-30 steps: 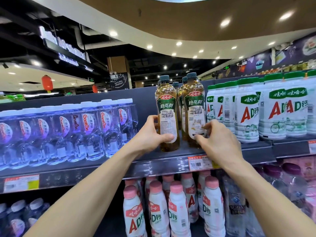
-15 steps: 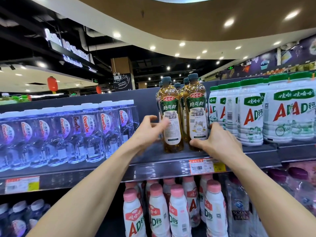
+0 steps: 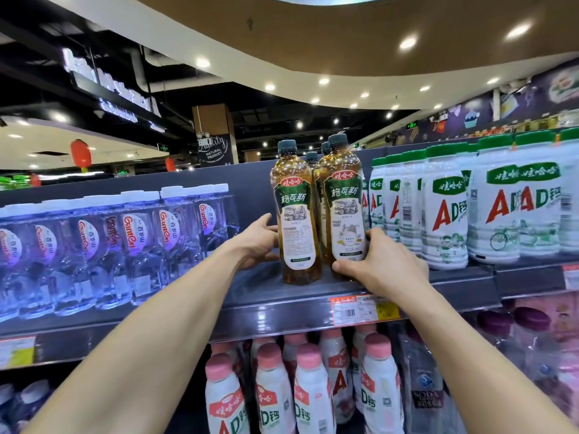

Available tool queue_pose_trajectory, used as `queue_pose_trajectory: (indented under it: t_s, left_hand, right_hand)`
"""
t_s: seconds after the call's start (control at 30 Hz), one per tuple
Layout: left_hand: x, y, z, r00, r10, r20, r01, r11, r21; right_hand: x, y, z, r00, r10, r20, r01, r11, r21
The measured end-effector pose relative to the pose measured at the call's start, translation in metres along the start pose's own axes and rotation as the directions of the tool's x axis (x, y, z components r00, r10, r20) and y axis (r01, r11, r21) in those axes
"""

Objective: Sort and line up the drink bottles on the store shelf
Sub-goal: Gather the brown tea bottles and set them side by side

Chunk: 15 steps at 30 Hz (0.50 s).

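**Both hands at the amber bottles on the upper shelf**

The right hand (image 3: pixel 383 267) grasps the right amber bottle (image 3: pixel 343 195), a tall clear-brown plastic bottle with a dark teal cap and a green and cream label; the thumb lies across its lower front and the fingers wrap round its right side. The left hand (image 3: pixel 258 241) is released, fingers stretched toward the left side of the left amber bottle (image 3: pixel 296 214), a match in shape, cap and label; the fingertips reach its edge, though I cannot tell whether they press it. Both bottles stand upright and side by side, very close together, near the front edge of the dark grey metal shelf (image 3: pixel 266 294); more teal caps (image 3: pixel 311 156) of the same kind show close behind them. Just to the right of the right hand stand squat white plastic bottles (image 3: pixel 441 214) with green caps and red letters, in rows. To the left, across a bare stretch of shelf, stand clear plastic water bottles (image 3: pixel 131 239) with white caps and round red-and-white labels. An orange and yellow price tag (image 3: pixel 357 310) sits on the shelf's front rail below the right hand; on the level below, white bottles with pink caps (image 3: pixel 313 396) stand packed together.
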<state>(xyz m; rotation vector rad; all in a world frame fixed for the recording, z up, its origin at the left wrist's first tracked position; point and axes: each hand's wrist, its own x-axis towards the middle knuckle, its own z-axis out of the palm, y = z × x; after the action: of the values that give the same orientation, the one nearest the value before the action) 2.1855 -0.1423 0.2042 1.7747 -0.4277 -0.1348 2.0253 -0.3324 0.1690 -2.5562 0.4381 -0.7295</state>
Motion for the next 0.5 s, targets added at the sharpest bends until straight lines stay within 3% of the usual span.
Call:
queue_pose_trajectory:
  t_s: [0.2, 0.5]
  left_hand:
    - [-0.0051, -0.0004, 0.0046, 0.996, 0.038, 0.085, -0.051, 0.985, 0.165]
    - [-0.0047, -0.0023, 0.005, 0.987, -0.002, 0.16, -0.001, 1.0, 0.02]
  right_hand:
    - [0.0016, 0.0016, 0.0015, 1.0, -0.005, 0.0, 0.005, 1.0, -0.003]
    - [0.0044, 0.0023, 0.0034, 1.0, -0.008, 0.003, 0.008, 1.0, -0.008]
